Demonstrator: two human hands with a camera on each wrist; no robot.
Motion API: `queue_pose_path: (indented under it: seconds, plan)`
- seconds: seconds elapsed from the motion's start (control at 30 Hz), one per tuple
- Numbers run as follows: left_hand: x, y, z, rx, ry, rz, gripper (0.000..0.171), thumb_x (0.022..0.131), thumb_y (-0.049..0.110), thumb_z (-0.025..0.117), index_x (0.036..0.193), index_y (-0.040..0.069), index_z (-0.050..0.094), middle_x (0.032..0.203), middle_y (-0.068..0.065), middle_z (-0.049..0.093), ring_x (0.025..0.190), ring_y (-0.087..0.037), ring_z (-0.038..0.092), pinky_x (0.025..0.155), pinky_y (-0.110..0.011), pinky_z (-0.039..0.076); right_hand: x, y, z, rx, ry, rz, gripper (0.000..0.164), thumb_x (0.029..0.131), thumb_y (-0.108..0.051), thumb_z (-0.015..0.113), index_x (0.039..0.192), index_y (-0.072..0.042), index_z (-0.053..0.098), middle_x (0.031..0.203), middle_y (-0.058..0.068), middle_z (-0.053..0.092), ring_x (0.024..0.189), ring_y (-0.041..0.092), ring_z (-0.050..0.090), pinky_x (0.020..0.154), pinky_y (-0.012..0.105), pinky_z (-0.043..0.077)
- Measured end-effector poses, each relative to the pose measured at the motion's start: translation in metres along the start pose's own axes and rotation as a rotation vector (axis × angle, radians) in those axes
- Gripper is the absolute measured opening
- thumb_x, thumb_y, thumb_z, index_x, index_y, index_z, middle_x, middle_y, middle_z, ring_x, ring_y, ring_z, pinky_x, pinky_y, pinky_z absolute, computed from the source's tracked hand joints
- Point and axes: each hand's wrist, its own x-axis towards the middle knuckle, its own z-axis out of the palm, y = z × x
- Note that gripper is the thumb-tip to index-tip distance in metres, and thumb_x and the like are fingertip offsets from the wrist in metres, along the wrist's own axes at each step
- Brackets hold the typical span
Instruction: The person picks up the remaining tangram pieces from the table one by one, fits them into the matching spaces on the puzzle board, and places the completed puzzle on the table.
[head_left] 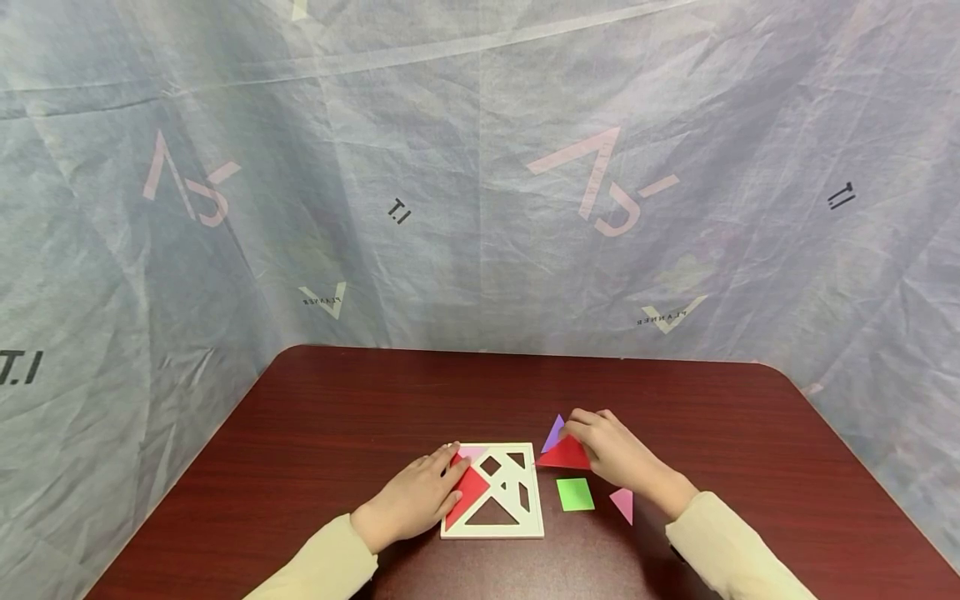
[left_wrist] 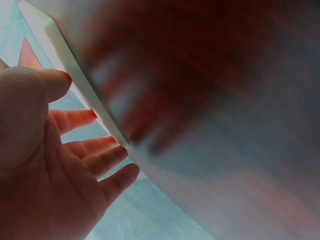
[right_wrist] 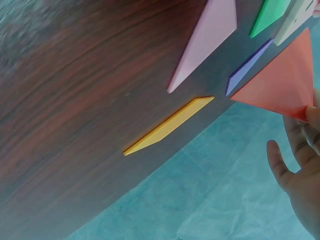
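A white tangram board (head_left: 531, 527) with cut-out shapes lies on the table. In its left part sit a red triangle (head_left: 471, 490) and a pink piece (head_left: 472, 452), both partly covered by my left hand (head_left: 416, 497). The left fingers rest extended over them and the board's edge. Just right of the board, my right hand (head_left: 615, 450) pinches another red triangle (right_wrist: 282, 75) by one corner, tilted up from the table. Beside that triangle lies a purple triangle (head_left: 553, 432), partly hidden in the head view.
Right of the board lie a green square (head_left: 575, 494) and a pink triangle (head_left: 622, 503). A yellow parallelogram (right_wrist: 170, 126) appears only in the right wrist view. The dark red wooden table (head_left: 360, 400) ends at a hanging printed cloth (head_left: 480, 250) behind.
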Motion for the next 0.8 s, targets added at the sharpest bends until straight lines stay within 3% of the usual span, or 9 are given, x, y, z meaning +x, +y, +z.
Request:
queue_pose_path:
  seconds: [0.43,0.8]
  plan:
    - [0.000,-0.001,-0.001,-0.015,-0.005,0.006,0.045,0.094,0.030,0.046,0.133,0.007,0.047,0.137,-0.019,0.043,0.124,-0.029,0.046,0.097,-0.041,0.043,0.008,-0.020,-0.002,0.072,-0.023,-0.008,0.035,0.073,0.012,0.052,0.090,-0.015,0.065,0.086,-0.006,0.057,0.081,0.010,0.057,0.076,0.033,0.042]
    - [-0.001,-0.001,-0.003,-0.031,-0.010,0.007,0.045,0.094,0.029,0.047,0.133,0.007,0.046,0.137,-0.019,0.043,0.124,-0.029,0.046,0.097,-0.041,0.043,0.014,-0.036,0.003,0.086,-0.044,-0.031,0.033,0.076,0.012,0.056,0.091,-0.016,0.065,0.086,-0.006,0.058,0.079,0.008,0.056,0.076,0.031,0.043]
